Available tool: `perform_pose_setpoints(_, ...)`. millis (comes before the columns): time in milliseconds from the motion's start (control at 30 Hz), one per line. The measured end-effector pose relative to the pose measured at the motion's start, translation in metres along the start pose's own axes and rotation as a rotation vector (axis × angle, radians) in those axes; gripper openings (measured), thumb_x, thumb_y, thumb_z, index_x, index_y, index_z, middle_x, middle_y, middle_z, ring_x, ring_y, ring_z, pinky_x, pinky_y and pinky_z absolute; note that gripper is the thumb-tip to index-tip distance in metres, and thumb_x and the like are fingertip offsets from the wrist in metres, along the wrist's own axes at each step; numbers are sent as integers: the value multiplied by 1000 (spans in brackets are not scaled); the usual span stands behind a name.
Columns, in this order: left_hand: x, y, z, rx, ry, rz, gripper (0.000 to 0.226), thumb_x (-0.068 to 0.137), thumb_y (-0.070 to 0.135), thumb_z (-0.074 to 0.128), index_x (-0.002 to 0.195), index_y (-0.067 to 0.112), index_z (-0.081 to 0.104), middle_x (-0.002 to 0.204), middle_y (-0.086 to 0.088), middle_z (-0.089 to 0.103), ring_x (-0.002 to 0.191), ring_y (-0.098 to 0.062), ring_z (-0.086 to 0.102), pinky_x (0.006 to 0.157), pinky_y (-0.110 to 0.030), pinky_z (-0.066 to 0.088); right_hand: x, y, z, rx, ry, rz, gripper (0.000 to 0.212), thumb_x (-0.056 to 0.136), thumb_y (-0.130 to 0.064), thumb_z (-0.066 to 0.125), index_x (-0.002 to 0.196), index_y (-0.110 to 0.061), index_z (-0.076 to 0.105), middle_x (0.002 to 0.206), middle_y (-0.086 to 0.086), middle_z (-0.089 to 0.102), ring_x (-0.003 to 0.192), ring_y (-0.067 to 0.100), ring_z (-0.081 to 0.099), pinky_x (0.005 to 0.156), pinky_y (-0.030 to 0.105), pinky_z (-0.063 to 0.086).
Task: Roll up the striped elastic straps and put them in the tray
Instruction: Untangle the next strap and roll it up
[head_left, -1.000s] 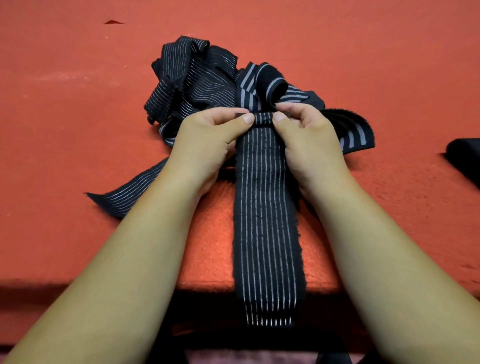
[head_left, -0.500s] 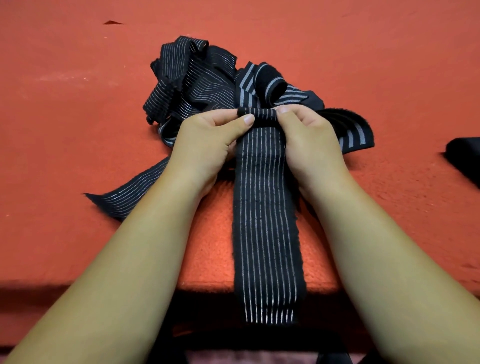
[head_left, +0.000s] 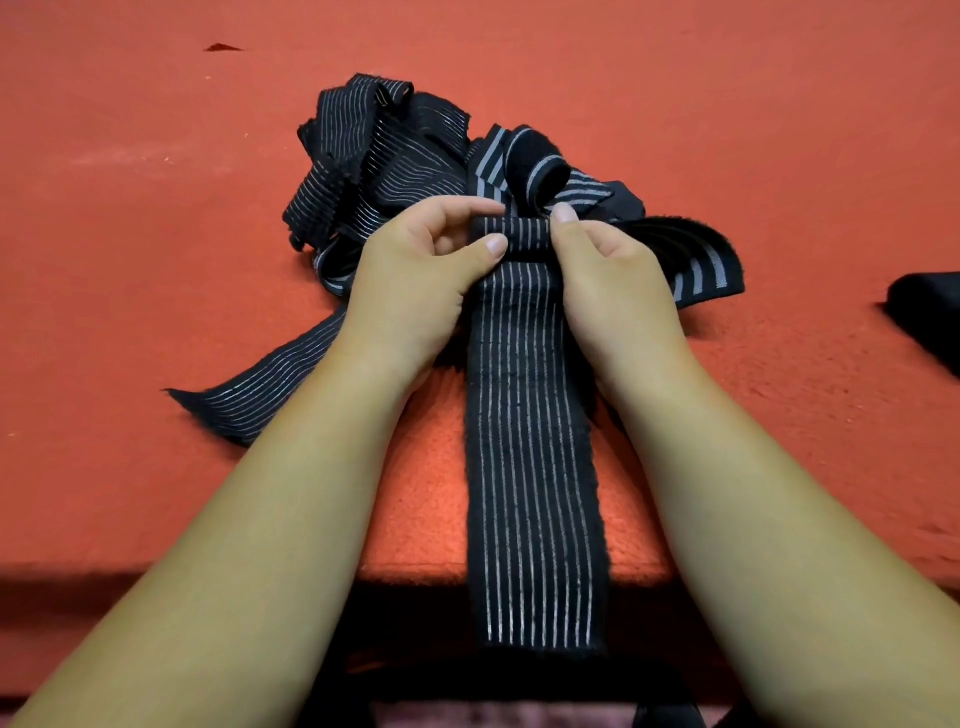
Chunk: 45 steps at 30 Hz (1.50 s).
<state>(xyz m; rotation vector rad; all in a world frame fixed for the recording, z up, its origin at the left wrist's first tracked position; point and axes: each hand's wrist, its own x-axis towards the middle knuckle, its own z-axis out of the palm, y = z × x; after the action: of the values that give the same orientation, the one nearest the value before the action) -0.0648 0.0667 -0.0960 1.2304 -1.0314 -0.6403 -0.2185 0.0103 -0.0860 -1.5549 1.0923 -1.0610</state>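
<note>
Striped strap (head_left: 530, 441), end rolled, is pinched by left hand (head_left: 410, 280) and right hand (head_left: 613, 291).

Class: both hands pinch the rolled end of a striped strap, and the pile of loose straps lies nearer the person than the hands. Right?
No. The head view shows the pile of loose straps lying beyond the hands, farther from the person. The left hand and right hand both pinch the rolled end of the striped strap.
</note>
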Motion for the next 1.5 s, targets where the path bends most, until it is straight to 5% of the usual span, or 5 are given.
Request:
perform_pose_setpoints(333, -1, 2, 3, -53, 4, -131, 15, 94, 26, 82, 103, 14, 83, 92, -16, 80, 82, -19, 73, 81, -39, 62, 1, 1, 6, 144, 22, -16, 24, 91, -44, 61, 101, -29, 77, 101, -5, 80, 101, 22, 75, 101, 57, 57)
perform_pose_setpoints(467, -1, 2, 2, -85, 6, -185, 30, 90, 42, 85, 100, 13, 85, 114, -39, 71, 93, -35, 70, 100, -63, 57, -3, -1, 5, 181, -3, -13, 26, 88, -32, 60, 108, -31, 76, 88, 0, 73, 76, 21, 59, 77, 51, 55)
perform_pose_setpoints(1000, -1, 4, 3, -92, 12, -72, 26, 95, 2, 76, 120, 10, 77, 108, -14, 81, 96, -20, 76, 80, -34, 60, 3, 4, 5, 96, 3, -1, 25, 104, -43, 61, 110, -22, 75, 103, -2, 81, 100, 19, 76, 99, 52, 59)
perform_pose_setpoints(1233, -2, 3, 3, -20, 51, -145, 70, 89, 63, 78, 96, -6, 74, 87, -13, 64, 79, -25, 54, 73, -44, 40, 3, 6, 7, 138, 12, -94, 23, 95, -35, 58, 114, -33, 70, 114, -6, 77, 111, 18, 73, 107, 55, 54)
perform_pose_setpoints(1500, -1, 5, 3, 49, 75, -135, 44, 97, 55, 74, 70, 20, 74, 71, 4, 63, 67, -13, 57, 66, -32, 44, -2, 2, 5, 110, -23, -163, 22, 104, -23, 60, 122, -31, 70, 106, -13, 70, 99, 8, 67, 105, 48, 55)
